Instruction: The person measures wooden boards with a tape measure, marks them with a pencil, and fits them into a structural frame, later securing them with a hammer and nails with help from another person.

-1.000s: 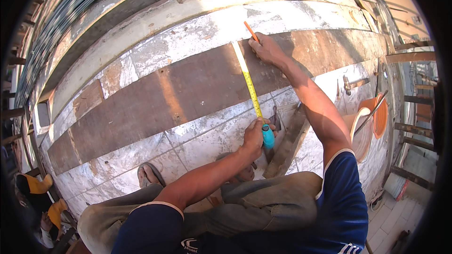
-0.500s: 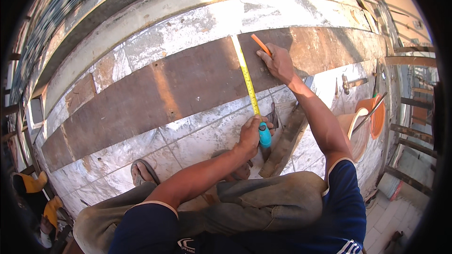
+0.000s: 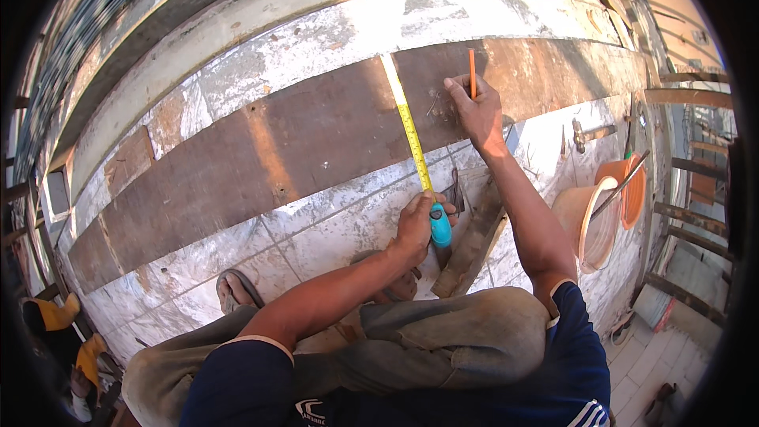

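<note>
The left hand (image 3: 414, 223) has its fingers closed around the teal rounded case of a tape measure (image 3: 440, 226), near the person's knees. From this case the narrow yellow blade (image 3: 413, 136) is drawn out straight, and it crosses a long, flat brown board (image 3: 332, 142) as far as its far edge. The board lies on the white-stained tiled floor (image 3: 340, 225). The right hand (image 3: 481, 117), to the right of the blade and apart from it, holds a thin orange pencil (image 3: 472, 71) between bent fingers, with the pencil pointing away from the person. Whether this hand touches the board, I cannot tell. A hammer with a wooden handle (image 3: 581, 138) lies farther right, near a tilted pale orange bucket (image 3: 568, 209).
</note>
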A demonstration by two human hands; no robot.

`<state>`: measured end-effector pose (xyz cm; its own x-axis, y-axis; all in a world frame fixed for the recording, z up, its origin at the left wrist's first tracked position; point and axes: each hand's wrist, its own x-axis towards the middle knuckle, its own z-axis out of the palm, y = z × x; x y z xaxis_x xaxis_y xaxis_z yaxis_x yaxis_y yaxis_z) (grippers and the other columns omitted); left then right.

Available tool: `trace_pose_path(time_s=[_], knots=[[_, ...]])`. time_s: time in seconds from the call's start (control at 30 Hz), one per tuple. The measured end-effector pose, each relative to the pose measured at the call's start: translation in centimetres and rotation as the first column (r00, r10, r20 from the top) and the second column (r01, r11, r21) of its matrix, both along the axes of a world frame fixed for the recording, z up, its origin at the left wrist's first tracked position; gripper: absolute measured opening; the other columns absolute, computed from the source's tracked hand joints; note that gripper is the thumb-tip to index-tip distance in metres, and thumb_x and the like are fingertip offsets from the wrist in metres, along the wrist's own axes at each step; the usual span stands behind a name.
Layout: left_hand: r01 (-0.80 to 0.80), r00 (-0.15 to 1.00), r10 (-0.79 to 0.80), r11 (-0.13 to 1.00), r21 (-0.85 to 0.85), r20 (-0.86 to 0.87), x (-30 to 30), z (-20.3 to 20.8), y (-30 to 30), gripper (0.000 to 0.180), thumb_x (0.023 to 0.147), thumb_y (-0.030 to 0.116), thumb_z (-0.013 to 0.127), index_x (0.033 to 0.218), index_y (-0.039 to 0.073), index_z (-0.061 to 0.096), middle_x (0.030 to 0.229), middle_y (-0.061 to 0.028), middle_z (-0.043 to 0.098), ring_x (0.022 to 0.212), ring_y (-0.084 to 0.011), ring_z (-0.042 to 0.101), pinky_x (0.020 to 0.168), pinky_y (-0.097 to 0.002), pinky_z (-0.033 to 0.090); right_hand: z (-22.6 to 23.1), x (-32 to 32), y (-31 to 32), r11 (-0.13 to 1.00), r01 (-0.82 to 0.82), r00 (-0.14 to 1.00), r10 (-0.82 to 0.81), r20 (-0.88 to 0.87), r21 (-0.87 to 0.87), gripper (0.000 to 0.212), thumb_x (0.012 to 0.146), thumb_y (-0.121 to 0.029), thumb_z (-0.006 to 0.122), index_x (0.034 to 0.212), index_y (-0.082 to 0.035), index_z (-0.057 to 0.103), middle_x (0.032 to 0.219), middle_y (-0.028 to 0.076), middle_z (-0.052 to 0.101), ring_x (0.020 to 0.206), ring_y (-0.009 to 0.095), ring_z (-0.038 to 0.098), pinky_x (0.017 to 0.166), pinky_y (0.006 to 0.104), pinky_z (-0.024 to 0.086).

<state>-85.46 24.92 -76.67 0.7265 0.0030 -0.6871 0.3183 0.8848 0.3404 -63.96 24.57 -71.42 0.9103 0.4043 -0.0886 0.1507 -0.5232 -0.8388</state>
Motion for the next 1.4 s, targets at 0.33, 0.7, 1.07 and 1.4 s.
trace_pose_path(time_s=[0.33,0.7,1.07,1.4], knots=[[0.014,0.999,-0.015,1.0,0.015,0.033,-0.6,-0.2,0.6,0.036,0.108,0.033,0.039,0.118,0.003,0.056,0.103,-0.0073,0.062,0.088,-0.0164,0.062,0.078,-0.0335,0.054,-1.1,-11.1,-2.9,0.909,0.214,0.949,-0.107,-0.296,0.358,0.025,0.1,-0.019,0.058,0.108,0.004,0.063,0.082,0.006,0.062,0.076,0.014,0.061,0.071,0.0278,0.053],[-0.011,1.0,0.011,1.0,0.026,-0.02,-0.6,-1.4,0.1,0.038,0.106,0.025,0.038,0.129,0.002,0.057,0.115,-0.0057,0.062,0.103,-0.0123,0.057,0.092,-0.0299,0.046,-1.7,-12.6,-2.8,0.976,-0.156,0.988,0.155,0.021,0.155,0.03,0.094,-0.009,0.06,0.119,0.007,0.063,0.099,0.015,0.072,0.089,0.018,0.069,0.081,0.0302,0.055],[0.022,1.0,-0.021,0.997,0.069,-0.003,-0.9,-1.4,0.3,0.039,0.105,0.021,0.037,0.134,0.001,0.054,0.126,-0.0072,0.06,0.113,-0.0153,0.057,0.099,-0.0304,0.045,-1.5,-12.7,-2.0,0.972,-0.197,0.968,0.173,0.182,0.125,0.027,0.088,-0.004,0.061,0.114,0.005,0.064,0.095,0.015,0.072,0.084,0.021,0.07,0.076,0.0316,0.055],[0.028,1.0,-0.028,0.996,0.086,-0.001,-0.8,-1.1,0.6,0.04,0.101,0.021,0.039,0.132,0.0,0.055,0.124,-0.0095,0.06,0.111,-0.0165,0.058,0.097,-0.0323,0.046,-1.7,-12.8,-1.8,0.972,-0.205,0.965,0.181,0.187,0.112,0.025,0.089,-0.005,0.062,0.111,0.004,0.065,0.092,0.016,0.072,0.081,0.021,0.071,0.073,0.0315,0.055]])
